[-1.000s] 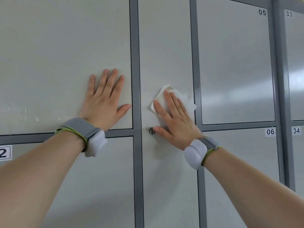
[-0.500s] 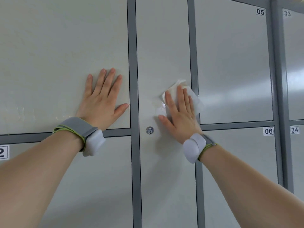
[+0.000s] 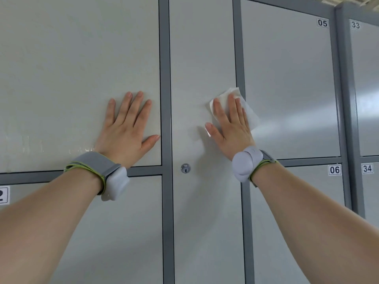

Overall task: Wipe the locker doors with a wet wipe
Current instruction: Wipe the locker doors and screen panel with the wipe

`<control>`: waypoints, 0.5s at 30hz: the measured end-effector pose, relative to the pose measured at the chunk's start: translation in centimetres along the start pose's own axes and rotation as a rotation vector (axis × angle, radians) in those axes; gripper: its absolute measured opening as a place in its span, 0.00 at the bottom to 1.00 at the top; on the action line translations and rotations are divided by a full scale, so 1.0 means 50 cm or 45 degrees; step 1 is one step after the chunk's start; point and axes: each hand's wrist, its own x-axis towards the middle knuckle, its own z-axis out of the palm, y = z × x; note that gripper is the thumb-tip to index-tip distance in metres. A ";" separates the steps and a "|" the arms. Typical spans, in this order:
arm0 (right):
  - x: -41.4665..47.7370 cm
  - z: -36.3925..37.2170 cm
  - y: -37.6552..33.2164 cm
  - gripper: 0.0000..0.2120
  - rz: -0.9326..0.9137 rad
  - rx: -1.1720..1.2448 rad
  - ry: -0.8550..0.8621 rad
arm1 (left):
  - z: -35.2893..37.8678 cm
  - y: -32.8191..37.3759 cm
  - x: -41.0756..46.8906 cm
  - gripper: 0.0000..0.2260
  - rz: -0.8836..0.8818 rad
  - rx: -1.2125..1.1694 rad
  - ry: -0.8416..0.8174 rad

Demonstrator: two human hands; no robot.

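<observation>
A white wet wipe [image 3: 249, 114] lies flat against the tall narrow middle locker door [image 3: 202, 58], over its right edge and the grey frame strip. My right hand [image 3: 230, 128] presses the wipe to the door with flat fingers pointing up. My left hand [image 3: 128, 128] rests flat and spread on the large pale door [image 3: 78, 68] to the left, holding nothing. A round keyhole [image 3: 185, 168] sits on the middle door, below and left of my right hand.
Grey frame strips [image 3: 165, 78] separate the doors. To the right are doors numbered 05 [image 3: 287, 89], 06 [image 3: 334, 170], 33 [image 3: 355, 25] and 34 [image 3: 367, 168]. A faint smeared streak [image 3: 24, 141] marks the left door. Both wrists carry grey bands with white modules.
My right hand has slid the wipe up and to the right, away from the keyhole and onto the door's right edge. My left hand has stayed in place.
</observation>
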 end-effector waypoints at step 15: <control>-0.077 0.023 0.013 0.39 0.077 -0.042 -0.003 | -0.002 -0.001 0.001 0.34 -0.003 -0.003 -0.023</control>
